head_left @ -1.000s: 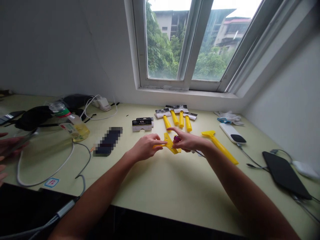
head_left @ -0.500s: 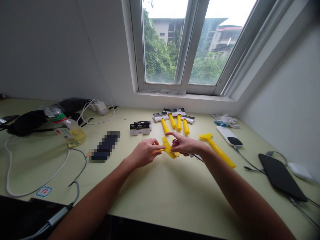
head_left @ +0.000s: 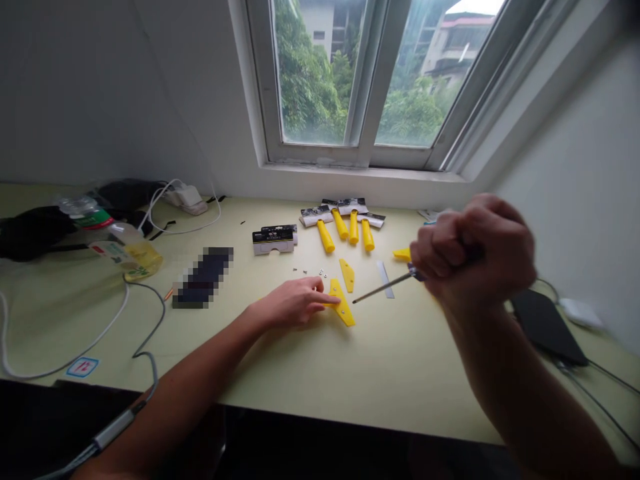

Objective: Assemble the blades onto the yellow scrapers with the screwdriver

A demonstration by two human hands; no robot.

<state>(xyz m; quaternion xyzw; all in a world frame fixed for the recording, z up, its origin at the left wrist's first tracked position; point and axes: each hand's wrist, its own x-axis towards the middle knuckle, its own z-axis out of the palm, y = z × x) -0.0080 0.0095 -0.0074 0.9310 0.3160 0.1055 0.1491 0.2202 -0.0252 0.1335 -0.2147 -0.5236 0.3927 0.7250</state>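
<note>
My left hand (head_left: pixel 293 303) holds a yellow scraper (head_left: pixel 344 313) low over the table, its index finger lying on the wide head; the handle is hidden under the hand. Two small metal fasteners show on that head. Raised at the right, my right hand (head_left: pixel 473 257) is closed round a screwdriver (head_left: pixel 381 289), whose tip points left, just right of the scraper head and apart from it. Behind the head lie a loose yellow plate (head_left: pixel 347 275) and a thin metal blade (head_left: pixel 385 279). Several small screws and nuts (head_left: pixel 321 272) are scattered behind my left hand.
Several yellow handles (head_left: pixel 353 227) with card packaging lie at the back, beside black-and-white cards (head_left: pixel 273 241). Another yellow scraper (head_left: pixel 401 254) is mostly behind my right hand. A bottle (head_left: pixel 133 250), cables and a pixelated dark object (head_left: pixel 204 277) are left; a black device (head_left: pixel 549 327) is right.
My right hand has lifted from the scraper head up and to the right, with the screwdriver in it. The loose plate, blade and small fasteners now show. My left hand stays on the scraper.
</note>
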